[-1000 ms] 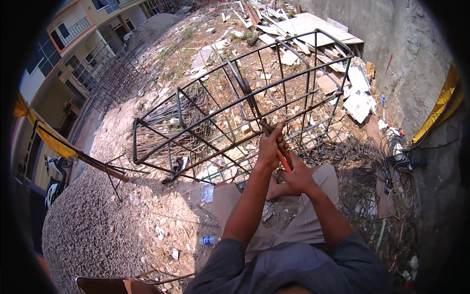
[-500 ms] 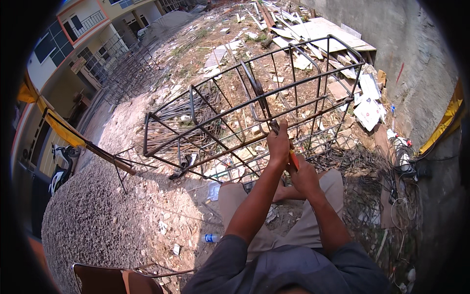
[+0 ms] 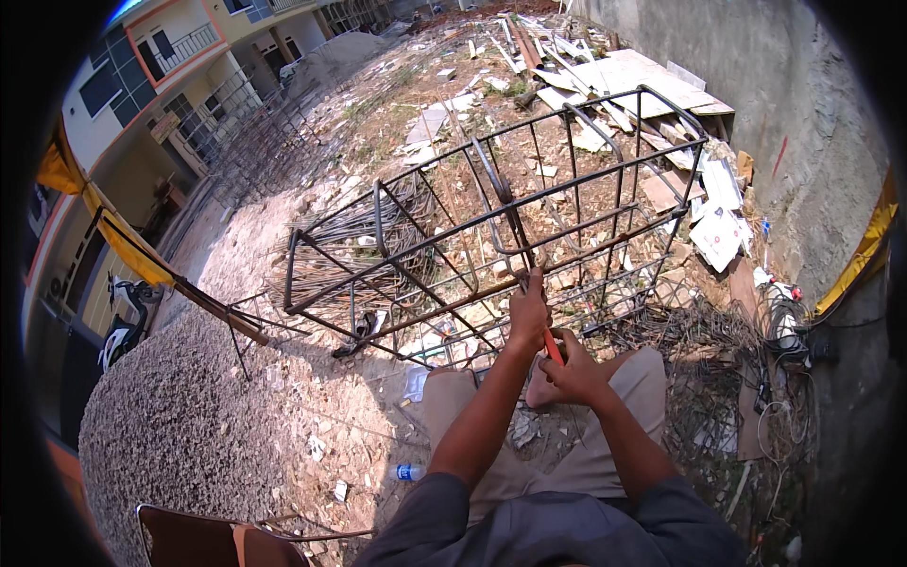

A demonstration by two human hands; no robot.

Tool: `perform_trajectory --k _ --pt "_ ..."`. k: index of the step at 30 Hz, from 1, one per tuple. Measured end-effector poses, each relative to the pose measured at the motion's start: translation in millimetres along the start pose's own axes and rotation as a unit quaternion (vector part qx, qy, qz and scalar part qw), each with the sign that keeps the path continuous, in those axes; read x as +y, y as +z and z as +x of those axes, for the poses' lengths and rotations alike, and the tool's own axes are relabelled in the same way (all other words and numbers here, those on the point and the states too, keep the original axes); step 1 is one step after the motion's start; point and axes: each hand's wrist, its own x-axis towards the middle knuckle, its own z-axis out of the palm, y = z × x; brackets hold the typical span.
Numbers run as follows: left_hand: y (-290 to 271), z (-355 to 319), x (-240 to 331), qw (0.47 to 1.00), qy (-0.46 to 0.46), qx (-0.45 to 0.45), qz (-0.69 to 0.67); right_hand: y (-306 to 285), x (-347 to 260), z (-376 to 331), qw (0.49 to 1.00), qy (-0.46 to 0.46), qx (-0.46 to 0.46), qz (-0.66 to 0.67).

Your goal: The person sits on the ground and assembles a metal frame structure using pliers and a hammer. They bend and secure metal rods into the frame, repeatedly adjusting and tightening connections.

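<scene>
My left hand (image 3: 530,313) is closed around the upper part of a red-handled tool (image 3: 553,348), which looks like pincers. Its head is small and partly hidden, close to the lower bar of a rebar cage (image 3: 444,240). Lower down, my right hand (image 3: 574,370) has its fingers curled at the end of the red handle. The cage is long, made of dark bars with bent rectangular stirrups, and lies across in front of my knees. Several stirrups are bunched together (image 3: 505,194) just beyond my left hand.
A gravel heap (image 3: 179,425) rises at the left, near a plastic bottle (image 3: 406,472) and a chair (image 3: 198,539). Loose rods (image 3: 354,260) lie behind the cage. Tangled wire (image 3: 690,331) and scrap boards (image 3: 652,83) are along the right, beside a grey wall (image 3: 803,123).
Both hands and the tool have shifted lower and toward me. My right hand has slid down the red handle with its fingers loosened. The view has tipped slightly, and the cage appears lower.
</scene>
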Motion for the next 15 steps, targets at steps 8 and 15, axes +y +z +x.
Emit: perform_trajectory --k 8,15 --pt "9.8 -39.4 -47.0 0.993 0.088 -0.049 -0.061 -0.3 26.4 -30.8 0.997 -0.002 0.073 0.006" --pt "-18.1 -61.6 -70.2 0.998 0.005 -0.029 -0.056 -11.6 35.1 -56.5 0.998 0.02 0.002 -0.053"
